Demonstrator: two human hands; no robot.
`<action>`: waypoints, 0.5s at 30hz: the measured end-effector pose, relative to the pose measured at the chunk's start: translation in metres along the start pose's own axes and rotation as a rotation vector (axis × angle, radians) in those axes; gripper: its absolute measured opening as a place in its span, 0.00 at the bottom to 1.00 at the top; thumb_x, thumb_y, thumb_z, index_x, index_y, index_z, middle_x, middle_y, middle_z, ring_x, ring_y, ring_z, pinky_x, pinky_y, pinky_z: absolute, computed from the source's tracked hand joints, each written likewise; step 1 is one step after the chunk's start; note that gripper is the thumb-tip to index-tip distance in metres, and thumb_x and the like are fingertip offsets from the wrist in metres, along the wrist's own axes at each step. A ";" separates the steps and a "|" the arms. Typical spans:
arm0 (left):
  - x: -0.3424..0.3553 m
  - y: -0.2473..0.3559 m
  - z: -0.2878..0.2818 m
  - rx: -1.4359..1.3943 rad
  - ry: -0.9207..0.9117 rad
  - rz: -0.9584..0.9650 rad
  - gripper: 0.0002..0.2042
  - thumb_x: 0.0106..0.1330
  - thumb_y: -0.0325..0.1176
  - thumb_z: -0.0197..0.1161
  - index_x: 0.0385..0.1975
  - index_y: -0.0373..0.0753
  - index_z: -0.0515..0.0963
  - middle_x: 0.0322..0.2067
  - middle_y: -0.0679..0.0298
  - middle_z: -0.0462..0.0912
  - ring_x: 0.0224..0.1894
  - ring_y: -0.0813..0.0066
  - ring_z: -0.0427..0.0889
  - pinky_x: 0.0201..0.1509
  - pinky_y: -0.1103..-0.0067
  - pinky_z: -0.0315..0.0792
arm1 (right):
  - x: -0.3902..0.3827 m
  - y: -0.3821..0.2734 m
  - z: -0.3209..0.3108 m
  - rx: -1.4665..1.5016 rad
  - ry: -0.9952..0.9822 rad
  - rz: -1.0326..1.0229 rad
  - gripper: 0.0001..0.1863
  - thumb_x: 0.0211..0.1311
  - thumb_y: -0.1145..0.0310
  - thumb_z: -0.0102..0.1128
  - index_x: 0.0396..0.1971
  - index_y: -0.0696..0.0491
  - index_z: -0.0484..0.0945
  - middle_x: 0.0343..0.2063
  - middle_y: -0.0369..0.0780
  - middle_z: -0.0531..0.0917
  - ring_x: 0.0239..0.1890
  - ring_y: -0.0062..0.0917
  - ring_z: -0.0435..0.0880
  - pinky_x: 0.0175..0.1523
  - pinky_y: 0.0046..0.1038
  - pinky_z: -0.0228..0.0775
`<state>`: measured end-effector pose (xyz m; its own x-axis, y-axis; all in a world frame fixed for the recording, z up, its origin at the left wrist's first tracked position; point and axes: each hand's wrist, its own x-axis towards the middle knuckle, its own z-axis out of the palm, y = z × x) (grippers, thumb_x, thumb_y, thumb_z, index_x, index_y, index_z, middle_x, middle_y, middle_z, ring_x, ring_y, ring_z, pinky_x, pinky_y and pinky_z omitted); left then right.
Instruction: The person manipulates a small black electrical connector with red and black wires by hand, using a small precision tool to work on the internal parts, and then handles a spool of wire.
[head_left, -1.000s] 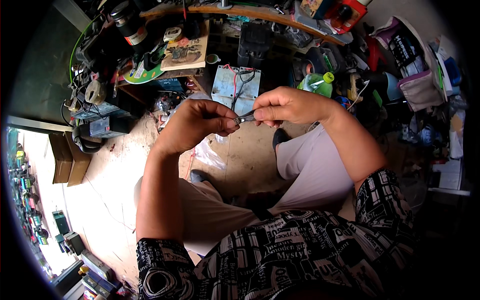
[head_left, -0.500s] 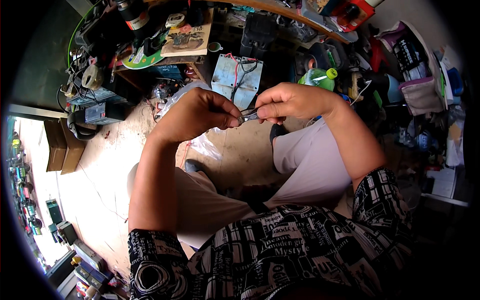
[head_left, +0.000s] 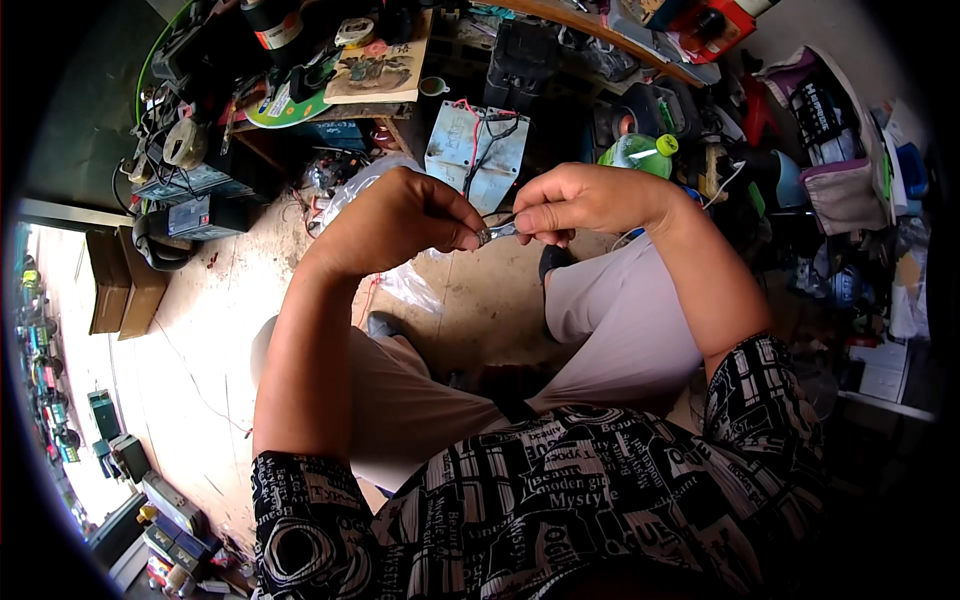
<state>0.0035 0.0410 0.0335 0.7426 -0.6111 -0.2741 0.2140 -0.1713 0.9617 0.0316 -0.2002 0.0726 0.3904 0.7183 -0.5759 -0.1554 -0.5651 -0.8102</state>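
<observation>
Out over my knees, both hands meet at a small silvery metal piece point(head_left: 500, 231); its exact kind is too small to make out. My left hand point(head_left: 425, 222) pinches one end between thumb and fingertips. From the other side, my right hand point(head_left: 580, 206) grips it with thumb and bent forefinger, the remaining fingers curled under. A thin dark strand, perhaps a wire, shows just above the piece. Just beyond my hands stands a pale blue box point(head_left: 452, 142) with red and black leads on its top.
A clear plastic bag point(head_left: 412, 288) lies on the floor below my left hand. Beyond my right hand stands a green bottle point(head_left: 640, 155). A book point(head_left: 375, 75) rests on a low wooden stand at the far left. Cardboard point(head_left: 146, 292) leans at left; a grey-purple bag point(head_left: 848, 195) sits at right.
Both hands keep their pinch on the metal piece, which shows slightly more between the fingertips. The whole view has shifted a little.
</observation>
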 end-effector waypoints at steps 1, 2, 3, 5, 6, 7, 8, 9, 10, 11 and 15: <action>0.000 -0.001 0.000 -0.005 -0.005 -0.002 0.07 0.53 0.20 0.67 0.33 0.31 0.82 0.28 0.62 0.84 0.32 0.79 0.81 0.39 0.83 0.75 | 0.000 0.000 0.000 -0.006 -0.004 0.002 0.16 0.67 0.60 0.52 0.33 0.59 0.78 0.19 0.30 0.73 0.24 0.13 0.70 0.32 0.18 0.65; 0.000 0.000 0.000 -0.004 -0.005 -0.003 0.07 0.53 0.20 0.67 0.33 0.31 0.82 0.28 0.62 0.84 0.32 0.79 0.81 0.39 0.83 0.75 | 0.000 0.000 0.000 -0.006 -0.004 0.001 0.16 0.67 0.60 0.52 0.33 0.59 0.78 0.19 0.30 0.73 0.24 0.13 0.70 0.32 0.18 0.65; 0.000 0.001 0.001 -0.001 -0.014 -0.002 0.07 0.54 0.21 0.66 0.33 0.31 0.82 0.27 0.63 0.84 0.31 0.81 0.81 0.38 0.84 0.75 | 0.000 0.000 0.000 -0.012 -0.014 -0.002 0.15 0.67 0.61 0.52 0.33 0.59 0.78 0.19 0.30 0.73 0.24 0.13 0.71 0.32 0.18 0.65; 0.000 0.000 0.002 0.000 -0.023 -0.003 0.07 0.55 0.21 0.66 0.33 0.32 0.82 0.27 0.64 0.84 0.30 0.82 0.80 0.38 0.84 0.75 | 0.000 0.001 0.000 -0.017 -0.026 -0.004 0.15 0.67 0.61 0.52 0.32 0.59 0.78 0.19 0.30 0.74 0.23 0.13 0.71 0.32 0.18 0.65; 0.001 -0.002 0.002 0.037 -0.038 -0.005 0.07 0.55 0.22 0.66 0.33 0.32 0.82 0.27 0.65 0.84 0.29 0.83 0.80 0.37 0.85 0.75 | 0.000 0.002 0.000 -0.011 -0.039 0.001 0.15 0.67 0.61 0.52 0.32 0.59 0.78 0.19 0.30 0.74 0.23 0.13 0.71 0.32 0.18 0.65; 0.002 -0.003 0.002 0.074 -0.053 -0.007 0.07 0.55 0.22 0.66 0.33 0.33 0.83 0.27 0.65 0.84 0.29 0.83 0.80 0.37 0.85 0.75 | 0.000 0.002 0.001 -0.005 -0.052 0.005 0.14 0.67 0.62 0.52 0.32 0.59 0.78 0.19 0.30 0.74 0.23 0.13 0.71 0.31 0.18 0.65; 0.002 -0.002 0.002 0.074 -0.053 -0.008 0.07 0.55 0.22 0.66 0.33 0.33 0.83 0.27 0.65 0.84 0.29 0.83 0.80 0.37 0.85 0.75 | 0.000 0.002 0.001 -0.004 -0.053 0.005 0.14 0.67 0.62 0.52 0.32 0.59 0.78 0.19 0.30 0.74 0.23 0.13 0.71 0.31 0.18 0.65; 0.002 -0.001 0.003 0.073 -0.054 -0.022 0.07 0.54 0.22 0.67 0.33 0.32 0.83 0.27 0.65 0.84 0.29 0.83 0.79 0.37 0.84 0.75 | 0.000 0.002 0.001 -0.011 -0.054 0.018 0.14 0.67 0.62 0.53 0.32 0.59 0.78 0.19 0.31 0.75 0.23 0.13 0.71 0.31 0.18 0.65; 0.001 -0.001 0.003 0.072 -0.055 -0.036 0.07 0.53 0.21 0.68 0.33 0.32 0.83 0.27 0.65 0.84 0.30 0.83 0.79 0.37 0.84 0.74 | 0.001 0.002 0.002 -0.018 -0.055 0.032 0.14 0.67 0.62 0.53 0.32 0.59 0.78 0.19 0.31 0.75 0.23 0.14 0.71 0.31 0.18 0.66; 0.001 0.000 0.004 0.072 -0.056 -0.036 0.07 0.53 0.21 0.68 0.33 0.32 0.83 0.27 0.65 0.84 0.30 0.83 0.79 0.37 0.84 0.74 | 0.000 0.002 0.001 -0.017 -0.055 0.032 0.14 0.67 0.62 0.53 0.32 0.59 0.78 0.19 0.31 0.75 0.23 0.14 0.71 0.31 0.18 0.66; 0.001 -0.001 0.004 0.069 -0.062 -0.037 0.07 0.53 0.23 0.68 0.33 0.33 0.83 0.26 0.66 0.84 0.29 0.83 0.79 0.37 0.84 0.75 | 0.001 0.002 0.001 -0.030 -0.056 0.049 0.14 0.66 0.62 0.53 0.32 0.59 0.78 0.20 0.31 0.75 0.23 0.14 0.71 0.31 0.18 0.66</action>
<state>0.0017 0.0372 0.0319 0.6937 -0.6497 -0.3109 0.1945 -0.2466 0.9494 0.0303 -0.2003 0.0701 0.3316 0.7104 -0.6208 -0.1460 -0.6114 -0.7777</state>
